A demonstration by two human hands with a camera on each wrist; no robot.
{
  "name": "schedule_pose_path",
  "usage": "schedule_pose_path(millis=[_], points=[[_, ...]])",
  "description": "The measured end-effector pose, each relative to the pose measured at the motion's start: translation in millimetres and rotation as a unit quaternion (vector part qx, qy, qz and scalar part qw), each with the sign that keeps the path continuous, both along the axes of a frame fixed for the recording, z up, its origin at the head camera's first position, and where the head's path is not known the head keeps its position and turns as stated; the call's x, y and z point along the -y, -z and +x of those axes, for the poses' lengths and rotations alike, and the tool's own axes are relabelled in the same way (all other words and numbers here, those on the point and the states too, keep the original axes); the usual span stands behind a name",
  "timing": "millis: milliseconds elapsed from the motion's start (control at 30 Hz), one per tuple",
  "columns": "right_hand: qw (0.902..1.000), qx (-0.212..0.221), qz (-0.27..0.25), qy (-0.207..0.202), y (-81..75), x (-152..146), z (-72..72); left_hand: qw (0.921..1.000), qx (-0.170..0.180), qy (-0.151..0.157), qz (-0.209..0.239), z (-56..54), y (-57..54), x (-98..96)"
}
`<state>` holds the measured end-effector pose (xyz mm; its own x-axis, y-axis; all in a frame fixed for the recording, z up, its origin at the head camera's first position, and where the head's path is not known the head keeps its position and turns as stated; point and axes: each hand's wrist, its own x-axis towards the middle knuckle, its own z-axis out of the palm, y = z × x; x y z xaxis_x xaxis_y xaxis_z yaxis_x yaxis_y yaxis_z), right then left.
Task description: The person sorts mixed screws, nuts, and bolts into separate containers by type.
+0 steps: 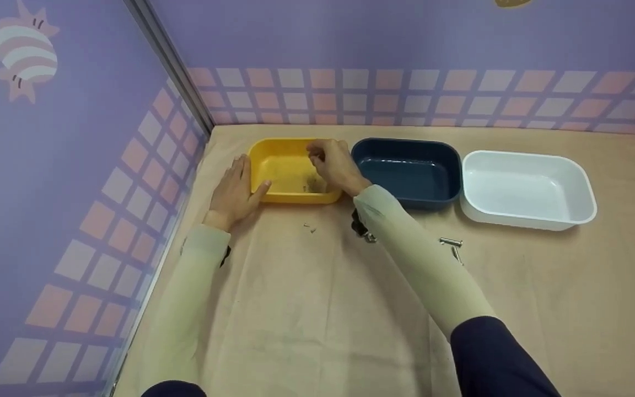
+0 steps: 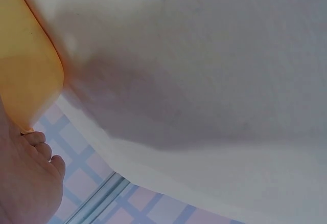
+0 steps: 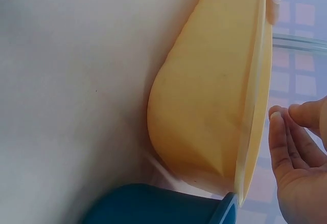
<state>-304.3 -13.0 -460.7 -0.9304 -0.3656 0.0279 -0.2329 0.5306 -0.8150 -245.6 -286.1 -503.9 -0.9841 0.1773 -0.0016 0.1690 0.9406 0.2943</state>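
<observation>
My left hand (image 1: 235, 190) rests along the left end of a yellow plastic tray (image 1: 290, 198), fingers straight, thumb over its front rim. My right hand (image 1: 339, 165) is above the tray's right end, fingers bent. In the right wrist view the thumb and fingertips (image 3: 276, 124) come close together beside the rim, with nothing visible between them. A small screw (image 1: 304, 188) shows inside the tray near a dark shadow. Two tiny screws (image 1: 306, 225) lie on the cloth in front of it.
To the right stand a dark blue tray (image 1: 405, 205) and a white tray (image 1: 527, 221), close side by side. Two larger metal bolts (image 1: 451, 242) lie in front of them. Metal hardware (image 1: 370, 238) partly shows beside the right sleeve. Patterned panels (image 1: 317, 44) border the cloth-covered table.
</observation>
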Motion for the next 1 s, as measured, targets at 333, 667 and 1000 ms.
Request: schedule_pose_path(millis=[333, 667, 1000], points=[[0.999, -0.043, 0.001, -0.015, 2.1, -6, 5.5, 1.0, -0.001, 0.001, 0.001, -0.7, 1.5, 0.2], [0.9982, -0.052, -0.002, -0.031, -0.1, -13, 20.0, 1.0, 0.004, -0.004, -0.004, -3.6, 1.9, 0.4], [0.9961, -0.066, 0.008, -0.058, 0.2, -18, 33.9, 1.0, 0.004, 0.0, -0.002, -2.3, 1.6, 0.1]])
